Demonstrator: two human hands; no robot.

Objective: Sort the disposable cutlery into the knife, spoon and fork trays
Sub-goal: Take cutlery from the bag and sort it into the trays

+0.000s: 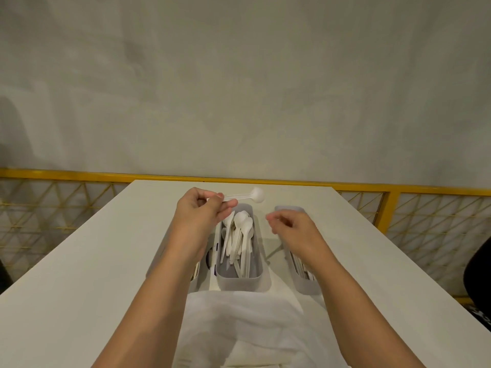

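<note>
My left hand (202, 211) pinches the handle end of a white plastic spoon (252, 195), held level above the far end of the middle grey tray (259, 272); its bowl points right. That tray holds several white spoons (240, 235). My right hand (292, 227) hovers with loosely curled fingers and holds nothing, over the far part of the right grey tray (305, 284), whose contents are mostly hidden by my wrist. A left grey tray (195, 281) is largely covered by my left forearm.
All three trays stand on a white table (79, 261). A white plastic bag (239, 328) lies at the near edge between my forearms. A yellow mesh railing (425, 221) runs behind the table, and a dark object (478, 274) sits at the right edge.
</note>
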